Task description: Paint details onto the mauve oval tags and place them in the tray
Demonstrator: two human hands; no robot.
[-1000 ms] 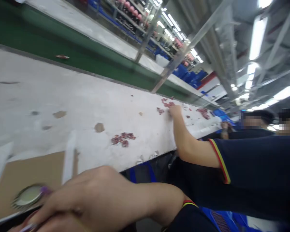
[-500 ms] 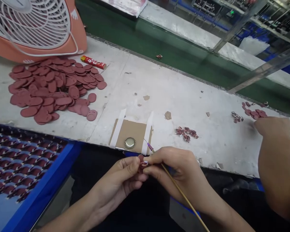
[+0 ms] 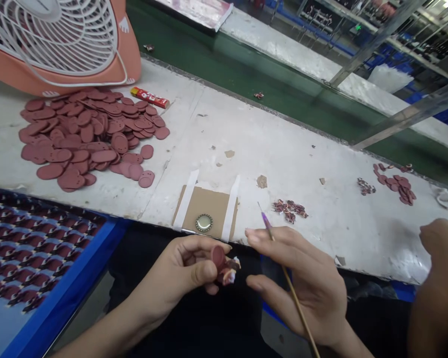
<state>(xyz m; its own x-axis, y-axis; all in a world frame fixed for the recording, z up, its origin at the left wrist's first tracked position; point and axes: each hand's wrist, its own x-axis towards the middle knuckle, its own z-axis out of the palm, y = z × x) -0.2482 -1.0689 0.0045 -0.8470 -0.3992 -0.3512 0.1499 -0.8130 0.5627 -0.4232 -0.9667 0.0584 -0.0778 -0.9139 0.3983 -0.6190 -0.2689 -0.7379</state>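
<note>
My left hand (image 3: pixel 186 268) pinches a small dark-red oval piece (image 3: pixel 219 257) with a little decorated part stuck to it, held below the table edge. My right hand (image 3: pixel 294 278) is just to its right, fingers spread, with a thin wooden stick (image 3: pixel 294 298) that has a purple tip resting between the fingers. A metal bottle cap (image 3: pixel 203 223) sits on a cardboard square (image 3: pixel 205 206) taped to the white table (image 3: pixel 276 149) just ahead of my hands. A small heap of tiny red parts (image 3: pixel 289 209) lies to the right of the cardboard.
A big pile of dark-red oval pieces (image 3: pixel 85 134) lies at left before an orange fan (image 3: pixel 59 44), with a red lighter (image 3: pixel 150 97) nearby. A blue tray (image 3: pixel 59 293) of finished pieces stands lower left. Another person's hand (image 3: pixel 438 238) is at right near more red pieces (image 3: pixel 395 181).
The view swung from the far table down to my hands. My right hand pulled away from the piece and opened its fingers; the other person's hand drew back from the table.
</note>
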